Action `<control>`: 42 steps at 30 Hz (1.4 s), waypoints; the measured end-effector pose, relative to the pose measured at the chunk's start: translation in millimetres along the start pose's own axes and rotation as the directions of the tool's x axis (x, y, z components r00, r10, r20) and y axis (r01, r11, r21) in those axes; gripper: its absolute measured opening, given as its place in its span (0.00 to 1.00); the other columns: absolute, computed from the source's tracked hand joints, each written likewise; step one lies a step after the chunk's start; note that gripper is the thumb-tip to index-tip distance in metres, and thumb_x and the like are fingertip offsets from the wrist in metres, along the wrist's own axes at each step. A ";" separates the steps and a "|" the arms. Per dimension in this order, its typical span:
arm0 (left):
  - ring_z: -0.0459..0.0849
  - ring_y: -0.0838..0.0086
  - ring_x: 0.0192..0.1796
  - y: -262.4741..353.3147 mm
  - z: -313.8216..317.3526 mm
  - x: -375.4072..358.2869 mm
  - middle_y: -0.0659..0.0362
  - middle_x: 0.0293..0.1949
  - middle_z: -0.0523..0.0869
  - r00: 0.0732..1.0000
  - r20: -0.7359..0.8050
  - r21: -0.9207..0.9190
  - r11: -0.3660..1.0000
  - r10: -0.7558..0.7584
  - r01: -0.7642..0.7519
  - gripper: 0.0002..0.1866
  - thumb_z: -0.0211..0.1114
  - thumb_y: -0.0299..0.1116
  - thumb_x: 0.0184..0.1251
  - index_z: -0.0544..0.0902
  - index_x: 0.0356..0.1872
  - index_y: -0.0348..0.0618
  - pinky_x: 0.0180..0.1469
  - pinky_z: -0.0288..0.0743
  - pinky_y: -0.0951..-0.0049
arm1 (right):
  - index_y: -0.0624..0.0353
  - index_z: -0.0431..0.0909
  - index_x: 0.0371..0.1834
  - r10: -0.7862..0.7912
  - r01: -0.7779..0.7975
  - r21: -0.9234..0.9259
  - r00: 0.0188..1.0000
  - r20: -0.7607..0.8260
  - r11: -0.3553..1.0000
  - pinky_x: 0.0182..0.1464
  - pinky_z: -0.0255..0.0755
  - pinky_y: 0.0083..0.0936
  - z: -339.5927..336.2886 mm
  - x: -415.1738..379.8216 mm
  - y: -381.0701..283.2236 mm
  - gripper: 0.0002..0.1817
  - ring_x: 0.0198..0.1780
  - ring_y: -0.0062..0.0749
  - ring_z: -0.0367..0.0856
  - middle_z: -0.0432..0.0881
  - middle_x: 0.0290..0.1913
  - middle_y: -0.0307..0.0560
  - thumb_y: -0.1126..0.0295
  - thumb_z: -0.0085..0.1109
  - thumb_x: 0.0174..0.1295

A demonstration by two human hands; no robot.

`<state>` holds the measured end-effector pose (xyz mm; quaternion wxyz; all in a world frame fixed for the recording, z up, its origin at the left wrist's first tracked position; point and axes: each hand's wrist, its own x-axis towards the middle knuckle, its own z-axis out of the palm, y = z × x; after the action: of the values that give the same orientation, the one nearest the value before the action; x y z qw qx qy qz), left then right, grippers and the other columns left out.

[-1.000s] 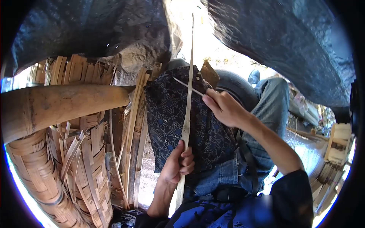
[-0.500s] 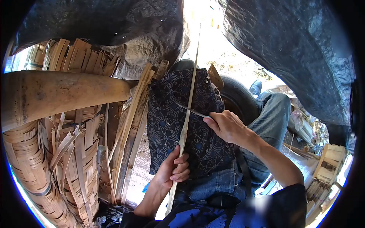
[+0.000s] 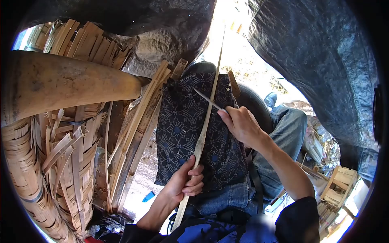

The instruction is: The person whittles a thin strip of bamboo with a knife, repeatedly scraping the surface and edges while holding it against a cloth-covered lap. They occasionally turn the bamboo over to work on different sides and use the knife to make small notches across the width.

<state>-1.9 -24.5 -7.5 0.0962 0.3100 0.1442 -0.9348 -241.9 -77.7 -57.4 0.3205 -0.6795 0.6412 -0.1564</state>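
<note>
A long, thin bamboo strip (image 3: 205,131) runs from below my left hand up past the far end of my lap. My left hand (image 3: 187,181) is closed around its lower part, thumb along the top. My right hand (image 3: 243,124) is closed on the handle of a knife (image 3: 207,98); the handle is mostly hidden in the fist. The blade lies across the strip, its tip pointing up and left. Under both is a dark patterned cloth (image 3: 178,133) spread over my legs.
A thick bamboo pole (image 3: 73,83) juts in from the left, above woven bamboo baskets (image 3: 28,162). Split bamboo slats (image 3: 135,133) lean beside the cloth. Dark plastic sheeting (image 3: 312,52) hangs overhead right. A wooden crate (image 3: 340,186) stands at lower right.
My right hand and the knife have moved up along the strip, away from my left hand. The left hand still grips the same stretch. The whole view has shifted slightly.
</note>
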 end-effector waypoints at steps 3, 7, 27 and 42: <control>0.52 0.83 0.07 1.2 2.2 0.2 0.70 0.07 0.54 0.999 -0.045 -0.007 1.000 0.011 -0.011 0.25 0.36 0.57 0.74 0.60 0.18 0.56 0.11 0.48 0.81 | 0.63 0.71 0.19 -0.027 0.027 -0.002 0.999 -0.023 1.000 0.16 0.69 0.37 -0.3 11.9 6.2 0.24 0.13 0.48 0.76 0.72 0.11 0.56 0.57 0.48 0.69; 0.52 0.83 0.07 -3.0 -2.4 0.0 0.70 0.08 0.55 1.000 0.002 0.005 1.000 0.004 -0.004 0.25 0.36 0.57 0.74 0.60 0.18 0.56 0.10 0.48 0.81 | 0.61 0.71 0.22 0.009 -0.014 -0.109 0.999 -0.042 0.994 0.06 0.59 0.19 1.4 44.6 43.0 0.22 0.08 0.21 0.68 0.68 0.09 0.41 0.59 0.41 0.73; 0.59 0.83 0.15 -20.6 23.2 9.7 0.70 0.17 0.63 0.935 -0.260 0.316 0.936 0.240 -0.153 0.18 0.47 0.52 0.73 0.69 0.31 0.50 0.20 0.55 0.82 | 0.64 0.70 0.18 -0.101 0.110 0.193 0.994 -0.052 0.975 0.14 0.61 0.38 -23.0 -78.9 -17.7 0.25 0.09 0.42 0.70 0.69 0.09 0.53 0.57 0.47 0.69; 0.70 0.83 0.19 -40.5 43.0 25.1 0.64 0.22 0.76 0.698 -0.454 0.701 0.705 0.554 -0.103 0.16 0.57 0.44 0.70 0.78 0.33 0.40 0.22 0.61 0.83 | 0.62 0.72 0.17 0.000 -0.030 0.140 0.978 0.207 0.990 0.21 0.69 0.41 -9.7 -89.0 7.4 0.26 0.16 0.53 0.74 0.71 0.12 0.56 0.54 0.46 0.69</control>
<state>-56.4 -2.8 18.7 0.1093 0.6421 -0.2140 -0.7280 -265.1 6.7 -37.2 0.4342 -0.6626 0.5967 -0.1278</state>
